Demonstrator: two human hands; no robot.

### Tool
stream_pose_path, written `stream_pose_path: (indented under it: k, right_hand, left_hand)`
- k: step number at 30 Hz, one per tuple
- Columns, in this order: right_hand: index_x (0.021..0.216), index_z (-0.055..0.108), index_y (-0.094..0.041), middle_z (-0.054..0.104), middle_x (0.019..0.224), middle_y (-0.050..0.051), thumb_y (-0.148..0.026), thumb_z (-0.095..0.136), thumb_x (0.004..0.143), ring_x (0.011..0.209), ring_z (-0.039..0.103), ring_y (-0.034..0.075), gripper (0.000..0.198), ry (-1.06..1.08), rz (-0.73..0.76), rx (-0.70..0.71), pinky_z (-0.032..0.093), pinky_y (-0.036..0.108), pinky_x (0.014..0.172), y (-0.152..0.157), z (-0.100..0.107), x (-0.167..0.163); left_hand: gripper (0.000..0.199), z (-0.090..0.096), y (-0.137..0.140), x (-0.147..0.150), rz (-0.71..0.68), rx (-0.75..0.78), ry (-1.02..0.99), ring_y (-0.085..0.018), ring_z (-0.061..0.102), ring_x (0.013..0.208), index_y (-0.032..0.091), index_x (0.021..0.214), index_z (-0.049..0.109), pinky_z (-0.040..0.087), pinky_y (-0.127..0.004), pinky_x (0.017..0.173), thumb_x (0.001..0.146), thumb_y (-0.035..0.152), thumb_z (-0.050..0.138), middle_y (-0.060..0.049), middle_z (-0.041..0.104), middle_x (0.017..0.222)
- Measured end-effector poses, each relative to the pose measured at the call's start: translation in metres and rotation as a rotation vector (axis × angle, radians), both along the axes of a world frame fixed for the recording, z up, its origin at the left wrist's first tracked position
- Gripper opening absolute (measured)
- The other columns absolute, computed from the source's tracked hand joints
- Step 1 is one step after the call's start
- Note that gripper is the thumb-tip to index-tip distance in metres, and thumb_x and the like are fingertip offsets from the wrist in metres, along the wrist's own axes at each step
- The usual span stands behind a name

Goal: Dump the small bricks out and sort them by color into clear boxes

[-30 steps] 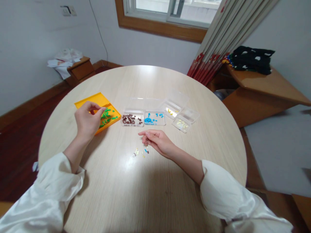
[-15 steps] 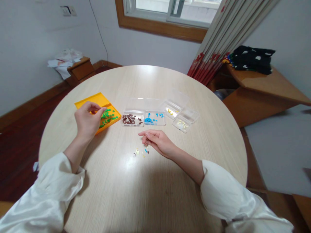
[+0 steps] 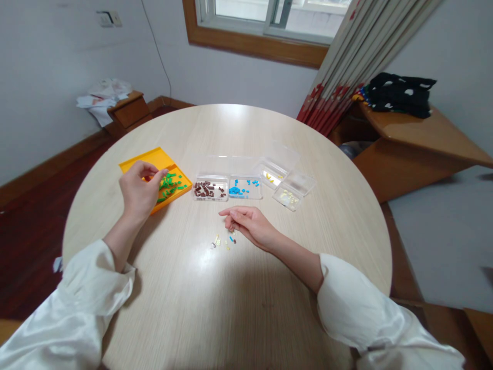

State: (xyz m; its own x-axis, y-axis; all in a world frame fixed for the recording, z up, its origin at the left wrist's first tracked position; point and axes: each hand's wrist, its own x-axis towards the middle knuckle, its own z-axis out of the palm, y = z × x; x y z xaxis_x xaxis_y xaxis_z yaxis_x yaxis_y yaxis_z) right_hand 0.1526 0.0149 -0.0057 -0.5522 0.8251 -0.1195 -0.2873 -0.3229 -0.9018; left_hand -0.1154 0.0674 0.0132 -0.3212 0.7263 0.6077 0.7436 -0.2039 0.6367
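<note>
My left hand (image 3: 139, 191) is over the yellow box (image 3: 140, 160), with thumb and forefinger pinched together. Its fingertips are just above the small green bricks (image 3: 168, 186) in that box; whatever may be between them is too small to make out. Above the table, my right hand (image 3: 252, 226) has its forefinger stretched to the left and its other fingers loosely curled, with nothing visible in it. Just below it lie several loose tiny bricks (image 3: 217, 240), cream, yellow, blue and brown.
Open clear cases stand across the middle: brown bricks (image 3: 208, 190), blue bricks (image 3: 235, 190), yellow pieces (image 3: 270, 177) and cream pieces (image 3: 288, 198). They sit on a round wooden table (image 3: 239, 308). A corner shelf with dark cloth (image 3: 400, 95) is at the right.
</note>
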Motion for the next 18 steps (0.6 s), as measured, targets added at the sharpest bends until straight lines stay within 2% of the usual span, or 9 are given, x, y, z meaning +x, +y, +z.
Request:
stream_pose_path:
  k: [11, 18]
  right_hand:
    - [0.087, 0.071, -0.016, 0.060, 0.065, -0.001, -0.055, 0.072, 0.068, 0.062, 0.050, 0.009, 0.044, -0.028, -0.004, 0.024, 0.039, 0.027, 0.063, -0.0001, 0.0003, -0.0001]
    - [0.089, 0.071, -0.016, 0.060, 0.067, -0.001, -0.053, 0.069, 0.071, 0.063, 0.050, 0.010, 0.041, -0.034, 0.002, 0.048, 0.040, 0.027, 0.064, 0.0008, -0.0026, -0.0001]
  left_hand:
    - [0.026, -0.0081, 0.0049, -0.0070, -0.027, 0.054, 0.051, -0.008, 0.048, 0.053, 0.020, 0.069, 0.057, 0.033, -0.028, 0.048, 0.076, 0.044, 0.064, 0.004, 0.057, 0.059]
    - [0.026, -0.0023, 0.0031, -0.0001, 0.033, -0.072, 0.027, -0.012, 0.047, 0.050, 0.024, 0.060, 0.051, 0.033, -0.033, 0.048, 0.075, 0.039, 0.066, 0.001, 0.052, 0.056]
